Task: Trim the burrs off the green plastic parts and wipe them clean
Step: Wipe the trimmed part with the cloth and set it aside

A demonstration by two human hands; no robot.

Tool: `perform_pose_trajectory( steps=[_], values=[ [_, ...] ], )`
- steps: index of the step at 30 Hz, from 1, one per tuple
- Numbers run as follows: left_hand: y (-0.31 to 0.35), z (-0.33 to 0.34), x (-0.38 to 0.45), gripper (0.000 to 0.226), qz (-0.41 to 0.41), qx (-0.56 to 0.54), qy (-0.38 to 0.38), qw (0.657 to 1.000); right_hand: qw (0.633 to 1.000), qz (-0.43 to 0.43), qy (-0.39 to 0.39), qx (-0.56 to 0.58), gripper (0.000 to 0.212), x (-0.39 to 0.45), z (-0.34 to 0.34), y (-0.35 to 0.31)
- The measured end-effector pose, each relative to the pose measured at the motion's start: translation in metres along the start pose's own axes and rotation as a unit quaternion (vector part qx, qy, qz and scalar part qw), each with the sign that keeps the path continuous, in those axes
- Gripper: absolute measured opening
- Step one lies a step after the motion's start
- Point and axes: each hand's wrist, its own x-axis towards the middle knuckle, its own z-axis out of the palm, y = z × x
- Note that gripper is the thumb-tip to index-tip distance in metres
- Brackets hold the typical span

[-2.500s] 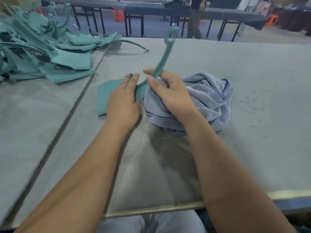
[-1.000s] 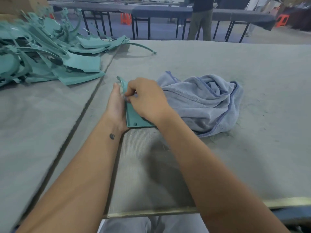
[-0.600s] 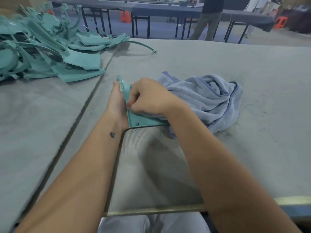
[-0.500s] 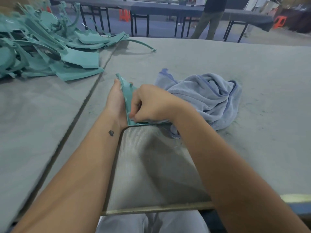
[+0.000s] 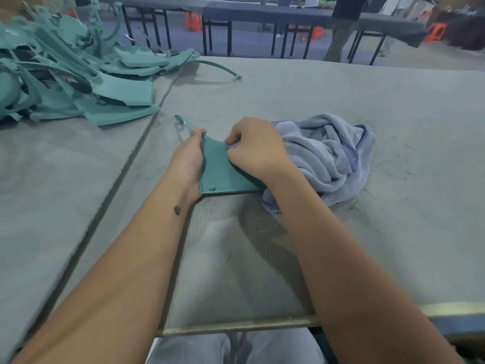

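Left hand: our grip clamps the green part, mid-table.
Right hand: our fingers bunch the blue cloth against it.
Far left: a pile of green parts.

Single head-worn view, looking forward and down over the near edge of the surface.

The wide-angle camera sits above the person's lap, close to both forearms, which run up from the bottom corners to the left hand and right hand at mid-frame. It faces across the surface toward its far edge, with dark tables and a standing person beyond. The far left corner holds a pile of green parts. No second view shares the scene.
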Motion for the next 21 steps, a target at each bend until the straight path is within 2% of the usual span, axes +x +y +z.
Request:
perform_pose_trajectory(
  steps=[4, 6, 8, 11, 15, 17, 19, 21],
  values=[
    [-0.002, -0.001, -0.005, 0.016, 0.027, 0.019, -0.03, 0.999, 0.984, 0.022, -0.089, 0.155, 0.018, -0.015, -0.021, 0.006],
    [-0.001, -0.001, -0.007, 0.021, 0.037, 0.021, -0.041, 0.998, 0.973, 0.056, -0.104, 0.199, 0.017, -0.018, -0.025, 0.014],
    [0.0, -0.001, -0.008, 0.021, 0.042, 0.027, -0.046, 0.998, 0.971, 0.091, -0.061, 0.212, 0.017, -0.014, -0.023, 0.025],
    [0.003, 0.001, -0.008, 0.019, 0.05, 0.029, -0.054, 0.997, 0.979, 0.123, 0.036, 0.161, 0.014, -0.008, -0.019, 0.038],
    [0.004, 0.001, -0.006, 0.041, 0.073, 0.022, -0.11, 0.991, 0.969, 0.131, 0.101, 0.181, 0.015, -0.008, -0.017, 0.047],
    [0.004, 0.002, -0.008, 0.045, 0.08, 0.032, -0.144, 0.986, 0.966, 0.134, 0.124, 0.185, 0.016, -0.009, -0.019, 0.049],
    [0.004, 0.002, -0.01, 0.047, 0.082, 0.037, -0.148, 0.985, 0.938, 0.156, 0.153, 0.269, 0.021, -0.01, -0.023, 0.048],
    [0.005, 0.001, -0.012, 0.049, 0.084, 0.039, -0.146, 0.985, 0.906, 0.175, 0.218, 0.317, 0.017, -0.01, -0.029, 0.05]
  ],
)
